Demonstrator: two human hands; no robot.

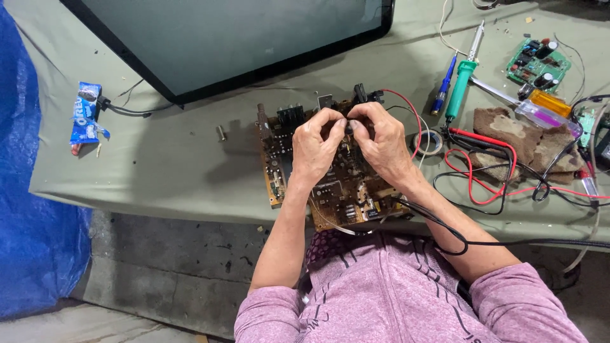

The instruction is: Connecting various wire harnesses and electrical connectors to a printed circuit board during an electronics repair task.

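Together, left hand (316, 147) and right hand (381, 143) pinch fingertips over the brown circuit board (337, 194).

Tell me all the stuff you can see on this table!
Circuit board: one, brown, table middle, under both hands.
Screen panel: one, black-framed, top.
Snack packet: one, blue, left.
Soldering iron: one, green handle, upper right.
Blue pen-like tool: one, beside the iron.
Small circuit board: one, green, top right.
Cloth: one, brown, right.
Wires: several, red and black, right.
Tape roll: one, by the right hand.
Table cover: one, grey-green.
Left hand: fingers pinched, above the board.
Right hand: fingers pinched, meeting the left.
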